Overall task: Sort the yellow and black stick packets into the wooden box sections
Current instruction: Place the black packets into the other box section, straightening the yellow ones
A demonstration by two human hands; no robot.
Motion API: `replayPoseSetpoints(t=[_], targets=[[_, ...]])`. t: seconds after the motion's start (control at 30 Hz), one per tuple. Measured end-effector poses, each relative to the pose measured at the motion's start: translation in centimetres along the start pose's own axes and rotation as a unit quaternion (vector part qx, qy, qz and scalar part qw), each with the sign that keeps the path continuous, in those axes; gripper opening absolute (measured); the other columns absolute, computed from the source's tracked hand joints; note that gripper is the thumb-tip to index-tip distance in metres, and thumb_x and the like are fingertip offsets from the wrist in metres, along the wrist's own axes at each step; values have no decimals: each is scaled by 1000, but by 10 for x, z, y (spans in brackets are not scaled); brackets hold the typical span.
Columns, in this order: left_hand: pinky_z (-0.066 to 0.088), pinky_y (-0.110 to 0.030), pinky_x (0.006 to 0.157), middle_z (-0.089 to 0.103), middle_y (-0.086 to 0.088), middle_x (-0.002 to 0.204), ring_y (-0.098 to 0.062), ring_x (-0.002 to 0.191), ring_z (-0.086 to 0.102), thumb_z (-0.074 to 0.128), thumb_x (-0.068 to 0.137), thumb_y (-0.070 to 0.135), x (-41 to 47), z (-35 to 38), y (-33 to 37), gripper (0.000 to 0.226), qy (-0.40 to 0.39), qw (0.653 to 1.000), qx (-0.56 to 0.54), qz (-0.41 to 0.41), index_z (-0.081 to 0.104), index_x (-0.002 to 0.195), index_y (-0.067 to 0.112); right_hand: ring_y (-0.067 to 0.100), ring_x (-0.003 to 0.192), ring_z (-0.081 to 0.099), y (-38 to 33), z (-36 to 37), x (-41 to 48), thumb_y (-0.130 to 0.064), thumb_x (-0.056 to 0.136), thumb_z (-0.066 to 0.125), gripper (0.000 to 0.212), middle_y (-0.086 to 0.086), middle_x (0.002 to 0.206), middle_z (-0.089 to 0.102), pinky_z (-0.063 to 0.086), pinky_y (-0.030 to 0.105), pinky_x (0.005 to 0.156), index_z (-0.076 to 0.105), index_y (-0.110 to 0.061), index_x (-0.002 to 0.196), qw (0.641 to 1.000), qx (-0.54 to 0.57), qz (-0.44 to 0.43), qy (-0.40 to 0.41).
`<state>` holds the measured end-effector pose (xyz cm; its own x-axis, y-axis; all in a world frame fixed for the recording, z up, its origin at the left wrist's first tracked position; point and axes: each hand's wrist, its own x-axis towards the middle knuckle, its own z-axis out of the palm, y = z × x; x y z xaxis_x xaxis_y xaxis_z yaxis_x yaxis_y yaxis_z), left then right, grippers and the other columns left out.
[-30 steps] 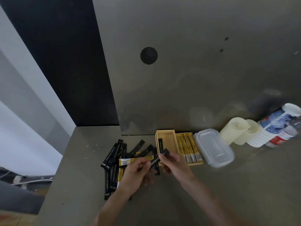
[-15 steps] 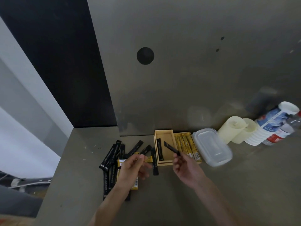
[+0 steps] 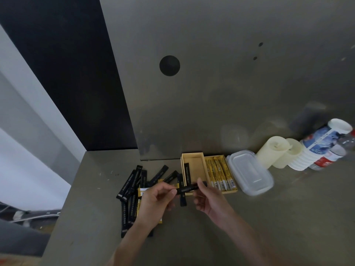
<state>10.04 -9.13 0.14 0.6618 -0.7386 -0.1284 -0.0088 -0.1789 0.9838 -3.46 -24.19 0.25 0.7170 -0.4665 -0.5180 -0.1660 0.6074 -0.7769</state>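
The wooden box (image 3: 192, 154) stands at the back of the table. Its left section holds one black stick packet (image 3: 187, 172); its right section holds several yellow stick packets (image 3: 221, 173). Just in front of the box, another black stick packet (image 3: 189, 188) lies level between my hands. My left hand (image 3: 155, 200) pinches its left end and my right hand (image 3: 208, 198) pinches its right end with thumb on top. A pile of loose black packets (image 3: 134, 181) lies left of the box, with a yellow packet (image 3: 141, 192) partly hidden under my left hand.
A clear plastic lidded container (image 3: 249, 171) sits right of the box. Beyond it lie two cream candles (image 3: 272, 152), a stack of white cups (image 3: 305, 158) and a water bottle (image 3: 330, 156). The metal wall stands close behind; the table's left edge drops off.
My right hand has come back from above the box's left section to its front edge. My left hand has risen to meet it, and a black packet now spans both hands.
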Motion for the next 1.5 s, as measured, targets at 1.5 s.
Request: replayPoseSetpoints(t=[1.5], targets=[[44, -10, 84, 67, 20, 103, 3, 102, 60, 66, 93, 25, 15, -32, -54, 12, 61, 977, 200, 31, 67, 99, 36, 2, 72, 70, -33, -17, 94, -28, 92, 70, 24, -3, 90, 72, 62, 27, 72, 63, -19, 113, 741, -655, -121, 87]])
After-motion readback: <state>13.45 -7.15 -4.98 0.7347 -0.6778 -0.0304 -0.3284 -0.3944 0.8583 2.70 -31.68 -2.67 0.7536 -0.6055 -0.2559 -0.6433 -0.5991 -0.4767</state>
